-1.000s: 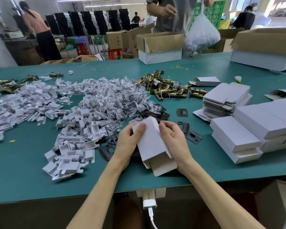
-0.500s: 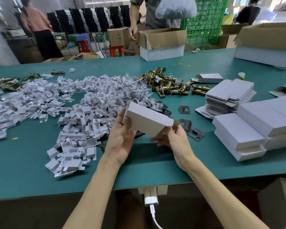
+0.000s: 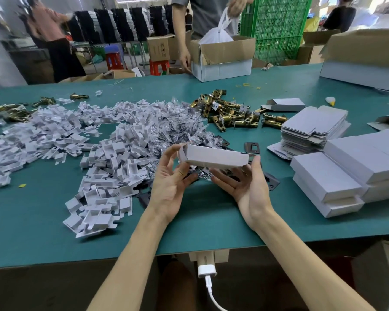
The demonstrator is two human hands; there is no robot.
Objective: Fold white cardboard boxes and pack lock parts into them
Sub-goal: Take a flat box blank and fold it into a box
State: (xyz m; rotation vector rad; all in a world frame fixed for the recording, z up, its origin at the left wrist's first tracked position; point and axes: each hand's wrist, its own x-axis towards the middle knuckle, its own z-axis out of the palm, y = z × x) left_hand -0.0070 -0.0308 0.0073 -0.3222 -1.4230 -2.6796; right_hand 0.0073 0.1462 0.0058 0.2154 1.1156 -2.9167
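while its end flap stands untucked, one white box (image 3: 213, 157), level above the tabletop's (image 3: 32, 221) front edge: left hand (image 3: 169, 187) pinches the flap end, likely for tucking; right hand (image 3: 247, 187), fingers straight, cradles the underside. brass lock parts (image 3: 231, 113) lie unpacked, far side.
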